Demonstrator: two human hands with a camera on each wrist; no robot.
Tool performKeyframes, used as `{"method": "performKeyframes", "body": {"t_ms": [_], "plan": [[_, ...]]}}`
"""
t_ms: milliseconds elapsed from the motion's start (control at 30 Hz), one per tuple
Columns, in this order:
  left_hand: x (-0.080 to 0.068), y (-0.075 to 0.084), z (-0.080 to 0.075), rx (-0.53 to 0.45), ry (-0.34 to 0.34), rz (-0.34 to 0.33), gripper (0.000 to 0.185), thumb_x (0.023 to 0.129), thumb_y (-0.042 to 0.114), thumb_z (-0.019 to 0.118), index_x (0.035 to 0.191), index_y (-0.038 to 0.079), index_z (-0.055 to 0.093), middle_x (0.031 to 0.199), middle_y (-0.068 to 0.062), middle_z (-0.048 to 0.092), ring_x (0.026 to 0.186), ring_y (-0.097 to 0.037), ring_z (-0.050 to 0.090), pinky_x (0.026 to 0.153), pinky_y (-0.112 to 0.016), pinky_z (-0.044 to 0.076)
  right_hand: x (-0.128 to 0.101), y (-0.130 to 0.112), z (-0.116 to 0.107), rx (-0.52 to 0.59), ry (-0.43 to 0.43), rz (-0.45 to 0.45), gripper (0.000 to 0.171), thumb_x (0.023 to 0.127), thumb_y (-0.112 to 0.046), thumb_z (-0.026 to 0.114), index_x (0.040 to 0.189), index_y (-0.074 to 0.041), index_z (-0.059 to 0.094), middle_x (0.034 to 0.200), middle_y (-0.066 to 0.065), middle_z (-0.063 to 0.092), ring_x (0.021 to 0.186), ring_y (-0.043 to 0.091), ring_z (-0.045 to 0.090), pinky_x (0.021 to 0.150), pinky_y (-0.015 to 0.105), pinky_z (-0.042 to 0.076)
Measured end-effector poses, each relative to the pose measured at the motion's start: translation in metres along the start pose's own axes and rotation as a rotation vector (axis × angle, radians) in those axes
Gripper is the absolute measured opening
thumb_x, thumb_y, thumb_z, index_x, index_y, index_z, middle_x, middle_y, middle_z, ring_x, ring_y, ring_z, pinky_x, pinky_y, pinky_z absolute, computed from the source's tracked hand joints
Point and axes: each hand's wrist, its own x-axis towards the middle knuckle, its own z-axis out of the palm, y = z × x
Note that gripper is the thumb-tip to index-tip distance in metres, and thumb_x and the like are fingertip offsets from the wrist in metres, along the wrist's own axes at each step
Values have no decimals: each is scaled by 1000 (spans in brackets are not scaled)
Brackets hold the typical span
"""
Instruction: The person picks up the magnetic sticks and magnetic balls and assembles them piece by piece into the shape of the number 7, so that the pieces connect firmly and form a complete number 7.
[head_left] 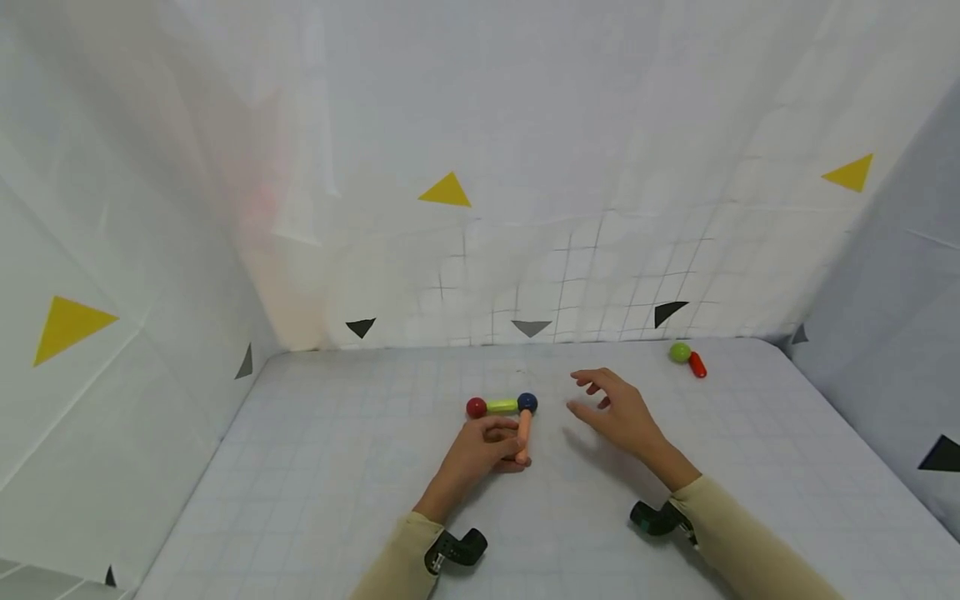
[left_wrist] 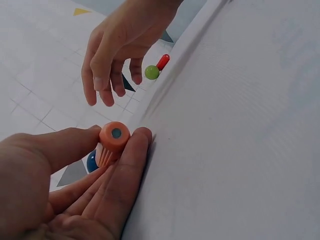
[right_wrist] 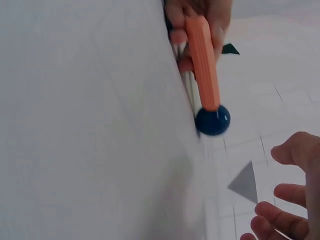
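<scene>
Because the left hand (head_left: 477,450) pinches the orange rod (head_left: 524,432) near its lower end, the upper end is left free of fingers and meets the dark blue ball (head_left: 527,402) just right of centre in the head view. That hold seems chosen to steer the rod while keeping the joint at the ball uncovered. The ball also takes one end of a yellow-green rod (head_left: 502,406), which runs left to a red ball (head_left: 476,407), so the pieces form a bent chain resting partly on the white surface (head_left: 337,467). In the left wrist view a grey disc (left_wrist: 116,133) shows in the orange rod's near end; it may be a magnet, which would explain why ends and balls are set together. A green ball (head_left: 679,352) and a red rod (head_left: 698,365) lie by each other at the upper right of the surface, well apart from the chain. As for pose, the left grip is closed on the orange rod, thumb on one side and fingers on the other, with a finger between rod and surface. Right of the blue ball, the right hand (head_left: 618,417) hovers, its grip loose and empty, thumb apart from gently bent fingers that point left.
</scene>
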Motion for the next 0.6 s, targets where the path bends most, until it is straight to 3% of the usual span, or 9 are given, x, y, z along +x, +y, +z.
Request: {"method": "performKeyframes", "body": {"t_ms": [267,600], "plan": [[1,-3,-2,3,4,12,42,82,20,72,118,3,58,97,-9,66,78,-26,68,73,-33,53,7,28,-31,-81,72,28,41,84,-18,70,122,-9,57,111,9,58,93,26,55,68,42,51],[1,-3,-2,100,18,47,40,82,22,73,116,6,60,96,-4,67,80,-19,67,80,-31,50,13,75,-69,-192,147,173,38,87,-15,63,123,-3,57,118,19,55,101,36,51,73,50,46]]}}
